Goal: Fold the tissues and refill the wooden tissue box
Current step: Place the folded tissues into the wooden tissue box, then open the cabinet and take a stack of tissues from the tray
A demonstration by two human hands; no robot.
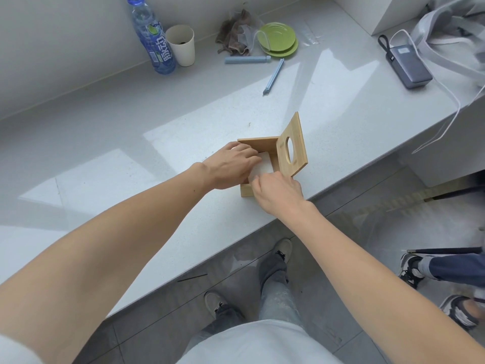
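The wooden tissue box [258, 143] stands on the grey counter near its front edge. Its lid [294, 145], with an oval hole, is swung up and open on the right side. White folded tissues [262, 166] lie inside the box. My left hand [232, 165] reaches in from the left, its fingers pressing down on the tissues. My right hand [275, 191] covers the box's near corner and pinches the near edge of the tissues. Most of the tissue stack is hidden by both hands.
At the back stand a blue drink bottle [154, 38], a white cup [181, 44], a crumpled cloth [236, 32], green plates [278, 39] and two blue bag clips [274, 76]. A power bank [408, 64] with a white cable lies right. The counter edge [341, 183] runs just behind my right hand.
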